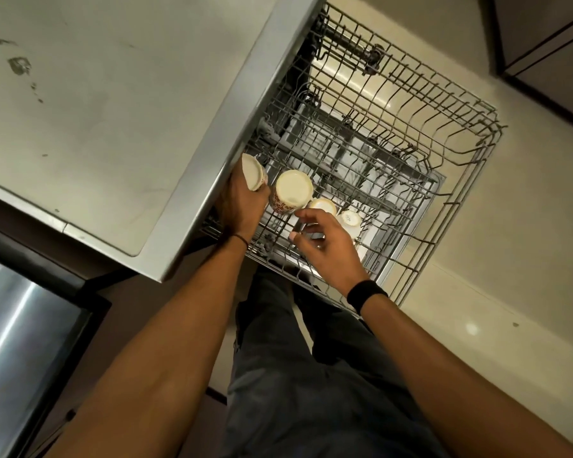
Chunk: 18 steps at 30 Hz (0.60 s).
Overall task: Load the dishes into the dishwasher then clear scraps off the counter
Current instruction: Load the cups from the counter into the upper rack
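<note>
The dishwasher's upper wire rack is pulled out over the floor. My left hand grips a pale cup, tilted, at the rack's near left corner beside the counter edge. A patterned mug stands upside down in the rack right next to it. Two smaller cups, one and another, sit upside down to its right. My right hand hovers over the rack in front of these cups with fingers spread and loosely bent, holding nothing.
The grey counter fills the upper left, with a few small dark scraps near its far left. A steel sink lies at the lower left. The lower rack shows beneath. Dark cabinets stand at the top right.
</note>
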Tool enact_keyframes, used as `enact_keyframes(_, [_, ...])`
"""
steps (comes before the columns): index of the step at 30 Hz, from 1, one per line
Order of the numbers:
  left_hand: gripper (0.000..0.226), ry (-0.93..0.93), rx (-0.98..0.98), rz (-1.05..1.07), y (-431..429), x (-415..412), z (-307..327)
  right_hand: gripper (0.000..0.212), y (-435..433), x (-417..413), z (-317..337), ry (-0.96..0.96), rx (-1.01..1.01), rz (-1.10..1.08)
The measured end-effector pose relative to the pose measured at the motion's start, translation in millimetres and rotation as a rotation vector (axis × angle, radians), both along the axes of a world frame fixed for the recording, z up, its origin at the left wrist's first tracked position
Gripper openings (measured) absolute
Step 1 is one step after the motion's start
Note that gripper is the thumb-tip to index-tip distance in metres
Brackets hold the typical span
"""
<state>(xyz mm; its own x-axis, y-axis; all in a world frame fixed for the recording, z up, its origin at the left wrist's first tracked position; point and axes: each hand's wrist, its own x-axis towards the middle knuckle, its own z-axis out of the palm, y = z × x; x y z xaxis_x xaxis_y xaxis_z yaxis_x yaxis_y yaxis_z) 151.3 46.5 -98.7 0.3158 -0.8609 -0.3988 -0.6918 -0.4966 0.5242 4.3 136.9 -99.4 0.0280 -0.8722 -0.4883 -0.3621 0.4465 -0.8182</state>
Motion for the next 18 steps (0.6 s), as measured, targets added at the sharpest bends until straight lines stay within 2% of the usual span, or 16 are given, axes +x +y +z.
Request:
enact_keyframes(4, [0.065, 0.045, 0.049, -0.004, -7.4, 7.0, -7.0, 0.038, 0.1, 2.1, 0.1, -0.003, 0.009, 0.014])
enact_keyframes(13, [0.073, -0.086, 0.076, -0.244, -16.1, 6.5, -34.9, 0.036, 0.2, -6.6, -0.3, 0.012, 0.030, 0.031])
enact_keyframes(18, [0.078, -0.043, 0.034, -0.278, -19.9, 4.8, -21.8, 0.029, -6.7, -4.3, 5.2, -0.052, 0.058, -0.017])
